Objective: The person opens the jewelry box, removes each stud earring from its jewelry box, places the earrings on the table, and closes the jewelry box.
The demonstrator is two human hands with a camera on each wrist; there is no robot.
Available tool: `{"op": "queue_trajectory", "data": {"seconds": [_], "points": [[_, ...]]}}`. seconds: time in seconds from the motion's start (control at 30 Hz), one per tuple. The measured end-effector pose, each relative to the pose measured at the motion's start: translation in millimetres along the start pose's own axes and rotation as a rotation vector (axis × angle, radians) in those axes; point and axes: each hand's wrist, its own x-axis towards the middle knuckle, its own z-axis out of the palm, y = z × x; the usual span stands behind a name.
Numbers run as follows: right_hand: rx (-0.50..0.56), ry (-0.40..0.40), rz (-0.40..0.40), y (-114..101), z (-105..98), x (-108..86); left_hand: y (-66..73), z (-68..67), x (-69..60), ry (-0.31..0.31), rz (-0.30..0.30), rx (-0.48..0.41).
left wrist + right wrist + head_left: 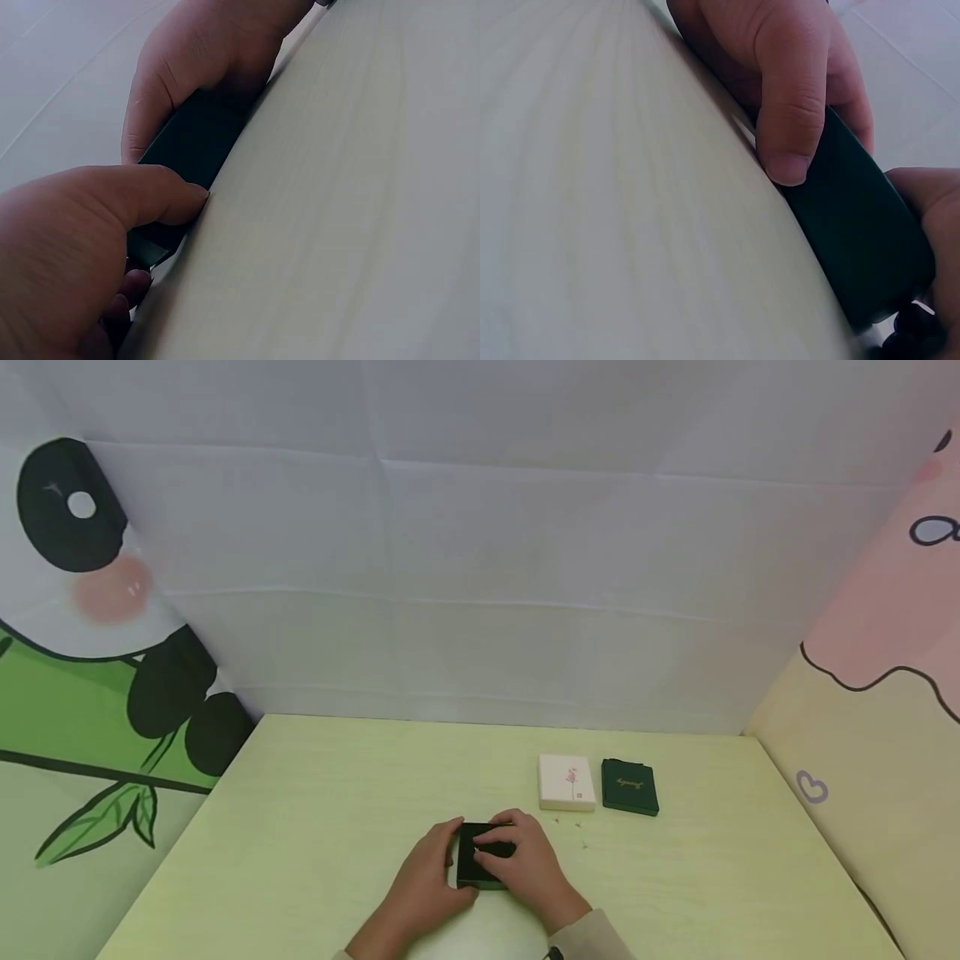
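Note:
A small, shallow dark green box (467, 868) with a black inside lies on the table in front of me. My left hand (429, 875) grips it at the left, its thumb (169, 196) against the near side in the left wrist view. Over the box is my right hand (528, 860), thumb and index fingertip close together at a tiny pale speck that they appear to pinch. What that speck is remains too small to tell. In the right wrist view the green side of the box (855, 225) hides the right fingertips.
Behind the hands lie a white box (567, 783) with a red print and a dark green box lid (630, 787) with gold lettering. Several tiny gold-coloured bits (577, 825) are scattered before them. Black beads (915, 330) show at my right wrist. A white cloth (480, 568) hangs behind the table.

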Motion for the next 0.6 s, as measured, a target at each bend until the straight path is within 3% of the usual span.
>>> {"op": "queue_trajectory", "data": {"seconds": [0.6], "points": [[-0.019,-0.019,0.007,9.4,0.4,2.4,-7.7,8.5,5.3,0.005,0.01,-0.011]]}}
